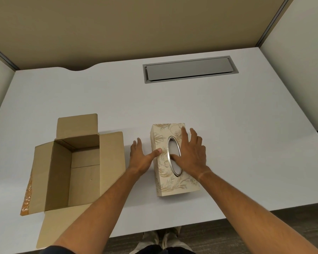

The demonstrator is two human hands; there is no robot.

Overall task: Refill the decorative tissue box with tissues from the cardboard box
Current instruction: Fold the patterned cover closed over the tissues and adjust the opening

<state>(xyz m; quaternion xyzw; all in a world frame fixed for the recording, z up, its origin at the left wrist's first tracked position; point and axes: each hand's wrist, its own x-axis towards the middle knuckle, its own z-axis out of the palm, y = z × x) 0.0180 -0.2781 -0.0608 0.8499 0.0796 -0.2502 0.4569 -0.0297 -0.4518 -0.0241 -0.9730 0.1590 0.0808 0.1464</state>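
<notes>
Resting on box: the right hand [192, 153] lies flat, fingers spread, on top of the cream, floral-patterned decorative tissue box [173, 160] on the white desk [228, 125]; it grasps nothing.
Left hand [141, 158]: open beside the box, thumb touching its left edge, holding nothing.
Supply: the brown cardboard box [77, 167] stands open, just left of the hands.
Risk: I judge the light tissue box could slide or tip if pressed unevenly while being opened.
Hard to tell: no tissues show in the cardboard box; its near wall hides part of the floor. The silver-rimmed oval opening [174, 155] shows only pale grey inside.
</notes>
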